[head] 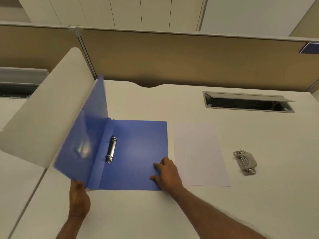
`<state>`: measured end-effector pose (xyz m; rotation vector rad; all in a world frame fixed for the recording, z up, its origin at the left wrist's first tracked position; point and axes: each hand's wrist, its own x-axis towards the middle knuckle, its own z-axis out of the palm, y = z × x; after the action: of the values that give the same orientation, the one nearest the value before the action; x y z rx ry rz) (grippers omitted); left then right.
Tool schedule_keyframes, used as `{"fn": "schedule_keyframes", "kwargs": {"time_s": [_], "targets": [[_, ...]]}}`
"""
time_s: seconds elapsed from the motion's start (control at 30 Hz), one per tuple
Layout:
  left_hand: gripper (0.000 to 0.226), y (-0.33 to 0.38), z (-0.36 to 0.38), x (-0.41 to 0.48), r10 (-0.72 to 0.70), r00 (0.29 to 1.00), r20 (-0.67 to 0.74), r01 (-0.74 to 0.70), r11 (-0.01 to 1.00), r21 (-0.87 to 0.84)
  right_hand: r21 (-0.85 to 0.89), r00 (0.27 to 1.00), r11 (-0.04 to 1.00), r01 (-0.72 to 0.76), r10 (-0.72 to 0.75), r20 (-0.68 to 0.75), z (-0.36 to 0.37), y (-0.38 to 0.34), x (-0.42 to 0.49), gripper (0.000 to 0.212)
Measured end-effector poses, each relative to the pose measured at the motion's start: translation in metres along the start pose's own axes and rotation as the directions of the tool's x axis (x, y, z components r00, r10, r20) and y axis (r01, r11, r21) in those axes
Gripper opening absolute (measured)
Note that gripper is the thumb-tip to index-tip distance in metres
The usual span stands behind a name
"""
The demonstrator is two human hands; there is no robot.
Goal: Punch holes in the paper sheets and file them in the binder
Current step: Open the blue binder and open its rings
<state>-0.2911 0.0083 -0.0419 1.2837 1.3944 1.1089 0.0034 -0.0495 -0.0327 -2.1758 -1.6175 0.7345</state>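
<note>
A blue ring binder lies on the white desk, its back cover flat and its metal ring clip showing near the spine. Its front cover stands raised and blurred on the left. My left hand grips the lower corner of that raised cover. My right hand rests flat with spread fingers on the back cover's lower right corner. White paper sheets lie just right of the binder. A grey hole punch sits further right.
A white curved divider panel rises at the left, right behind the raised cover. An open cable tray slot is set into the desk at the back right. A tan partition wall closes off the desk's far edge.
</note>
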Motion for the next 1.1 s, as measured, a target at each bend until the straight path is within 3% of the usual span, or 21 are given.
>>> {"fn": "schedule_keyframes", "kwargs": {"time_s": [0.1,0.17,0.27,0.4,0.5,0.63,0.7,0.77,0.83,0.97,1.1], "targets": [[0.074,0.004,-0.004,0.002,-0.144,0.974,-0.175,0.114,0.979,-0.172,-0.025,1.0,1.0,-0.005,0.005,0.004,0.0,-0.002,-0.001,0.062],[0.082,0.008,-0.005,0.005,-0.238,0.935,-0.263,0.17,0.951,-0.257,-0.027,1.0,1.0,-0.011,0.012,0.029,-0.001,0.0,-0.002,0.062],[0.06,0.013,-0.008,0.01,-0.388,0.851,-0.355,0.215,0.872,-0.439,-0.043,0.998,0.999,-0.012,0.015,0.065,-0.003,0.001,0.0,0.062],[0.04,0.017,-0.006,0.011,-0.517,0.791,-0.328,0.286,0.786,-0.549,-0.057,0.997,0.998,-0.004,0.008,0.079,-0.004,-0.002,0.004,0.057],[0.041,0.021,-0.001,0.008,-0.476,0.772,-0.421,0.218,0.821,-0.528,-0.058,0.996,0.998,-0.011,0.016,0.086,-0.004,-0.001,0.006,0.059],[0.044,0.033,0.012,-0.004,-0.174,0.645,-0.744,0.102,0.985,-0.142,-0.009,0.996,0.999,-0.039,0.04,0.081,-0.005,-0.001,0.006,0.063],[0.028,0.042,0.022,-0.01,0.019,0.755,-0.655,-0.022,1.0,0.004,0.012,0.995,0.998,-0.056,0.054,0.089,-0.006,-0.001,0.006,0.062],[0.011,0.043,0.031,-0.005,0.155,0.905,-0.396,-0.092,0.98,0.174,-0.01,0.993,0.998,-0.061,0.062,0.102,-0.009,-0.002,0.008,0.056],[0.013,0.045,0.042,0.011,0.128,0.978,-0.165,-0.074,0.952,0.298,-0.047,0.993,0.997,-0.055,0.06,0.106,-0.012,-0.009,0.013,0.051],[0.019,0.044,0.061,0.041,-0.017,0.997,-0.069,0.044,0.913,0.407,0.098,0.99,0.995,0.03,-0.043,0.133,-0.006,-0.052,0.033,0.041],[0.028,0.036,0.065,0.056,-0.052,0.988,-0.142,0.109,0.895,0.432,0.302,0.962,0.95,0.082,-0.155,0.226,0.016,-0.11,0.066,0.03]]}}
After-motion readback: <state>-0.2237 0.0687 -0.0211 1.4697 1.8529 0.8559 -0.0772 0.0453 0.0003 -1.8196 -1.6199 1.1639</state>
